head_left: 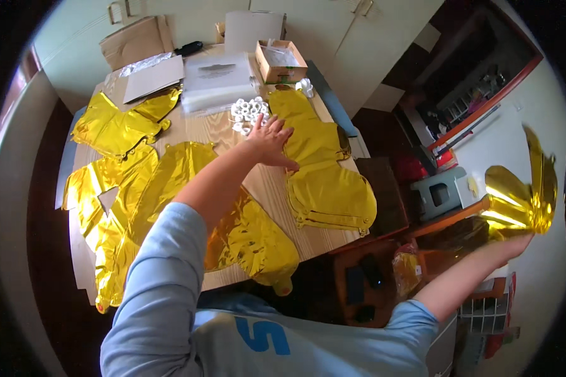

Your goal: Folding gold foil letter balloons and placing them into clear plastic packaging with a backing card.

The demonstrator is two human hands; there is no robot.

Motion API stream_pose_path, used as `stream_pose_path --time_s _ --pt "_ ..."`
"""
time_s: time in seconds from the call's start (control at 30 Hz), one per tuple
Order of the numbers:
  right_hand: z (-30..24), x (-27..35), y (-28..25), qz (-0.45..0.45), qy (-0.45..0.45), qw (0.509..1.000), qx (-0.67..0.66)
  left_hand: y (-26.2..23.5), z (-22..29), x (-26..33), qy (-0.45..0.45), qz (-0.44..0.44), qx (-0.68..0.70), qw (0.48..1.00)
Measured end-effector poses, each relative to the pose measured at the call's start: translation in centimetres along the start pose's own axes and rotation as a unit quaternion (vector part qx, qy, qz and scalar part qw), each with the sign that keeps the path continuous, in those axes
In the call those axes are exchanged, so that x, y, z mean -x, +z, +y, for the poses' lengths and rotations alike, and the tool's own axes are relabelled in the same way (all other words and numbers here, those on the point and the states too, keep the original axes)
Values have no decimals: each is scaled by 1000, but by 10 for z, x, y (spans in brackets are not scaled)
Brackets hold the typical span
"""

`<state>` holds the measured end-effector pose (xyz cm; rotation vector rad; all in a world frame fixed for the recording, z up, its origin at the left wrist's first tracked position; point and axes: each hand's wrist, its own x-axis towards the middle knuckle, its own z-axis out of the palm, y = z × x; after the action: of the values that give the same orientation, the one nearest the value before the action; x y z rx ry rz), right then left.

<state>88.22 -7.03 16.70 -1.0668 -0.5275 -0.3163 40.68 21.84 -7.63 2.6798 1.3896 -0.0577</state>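
Gold foil pieces [330,191] lie flat on the counter [258,188], apparently uninflated | left hand [270,143]: fingers spread near piled white rings [246,113], contact unclear | right hand [519,245]: holds a raised foil piece [516,204] off-counter, fingers mostly hidden | done: several laid out; left, seemingly: raised piece, loose rings

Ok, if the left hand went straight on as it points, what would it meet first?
Most likely the rightmost gold foil piece on the table; small white rings lie just left of that line. The left hand may pass above it; its height is unclear.
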Motion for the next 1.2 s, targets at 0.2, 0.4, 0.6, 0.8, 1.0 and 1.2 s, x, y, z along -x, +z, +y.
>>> stream_pose_path --time_s 0.2,0.4,0.6,0.8,1.0,1.2 --pt "5 142 134 -397 14 917 -25 4 7 60 -2 173 82 981" --pt "-19 441 212 -577 -165 799 -44 -15 -13 205 4 104 866 488" --pt "24 587 246 -632 -164 736 179 -10 -27 304 -156 14 899 410" --pt "10 630 247 -702 -146 654 242 17 -24 334 -291 61 843 449" --pt "33 597 240 -760 -204 602 134 -9 -31 386 -256 25 753 606" --pt "63 600 222 -725 -283 614 128 20 -57 430 -117 188 113 969"
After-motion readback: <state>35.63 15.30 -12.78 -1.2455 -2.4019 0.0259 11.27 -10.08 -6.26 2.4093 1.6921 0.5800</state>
